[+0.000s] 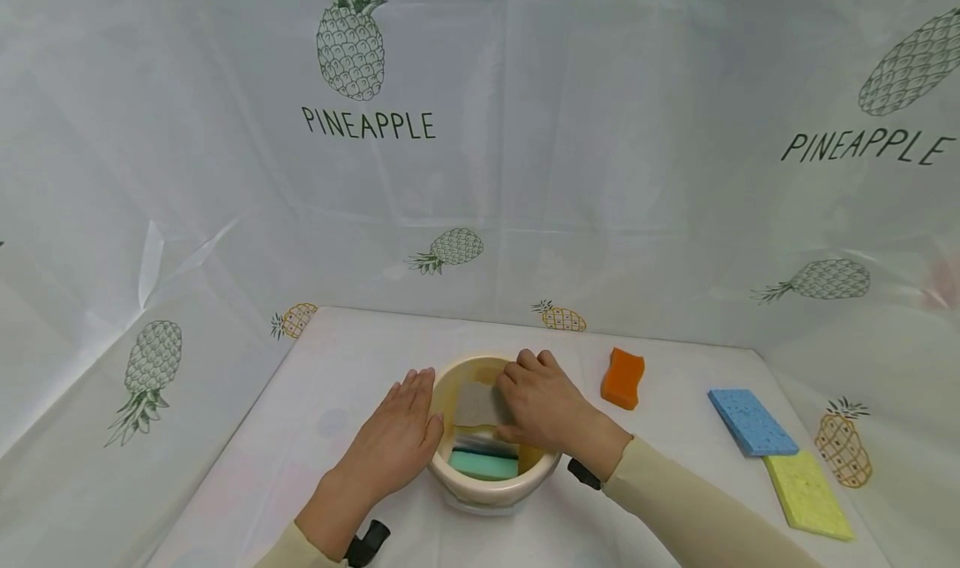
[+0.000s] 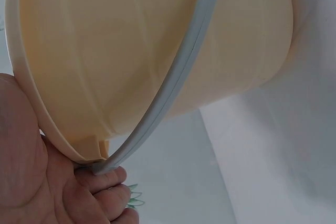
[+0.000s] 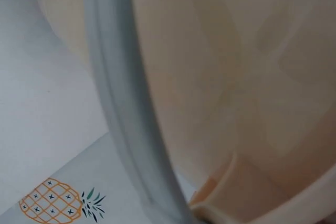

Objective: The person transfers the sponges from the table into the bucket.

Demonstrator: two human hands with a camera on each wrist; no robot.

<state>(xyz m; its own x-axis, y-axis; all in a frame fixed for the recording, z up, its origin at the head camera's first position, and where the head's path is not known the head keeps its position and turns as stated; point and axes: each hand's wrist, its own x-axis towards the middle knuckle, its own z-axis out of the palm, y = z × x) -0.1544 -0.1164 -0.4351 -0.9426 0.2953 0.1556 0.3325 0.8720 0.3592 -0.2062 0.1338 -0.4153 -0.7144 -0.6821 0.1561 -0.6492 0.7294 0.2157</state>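
A cream bucket (image 1: 491, 493) stands on the white-covered table, its grey handle (image 2: 168, 87) hanging down outside. My left hand (image 1: 399, 436) lies along the left rim with its fingers extended; in the left wrist view its palm touches the rim beside the handle's end. My right hand (image 1: 543, 406) reaches over the right rim with bent fingers and grips the right edge of a grey sponge (image 1: 474, 403) with a yellowish lower edge, inside the bucket. A mint-green sponge (image 1: 483, 465) lies nearer me in the bucket. The right fingertips are partly hidden.
An orange wavy sponge (image 1: 622, 379) lies right of the bucket. Farther right, a blue sponge (image 1: 752, 422) overlaps a yellow sponge (image 1: 810, 495). A pineapple-print sheet (image 1: 600, 176) rises behind the table and along its sides.
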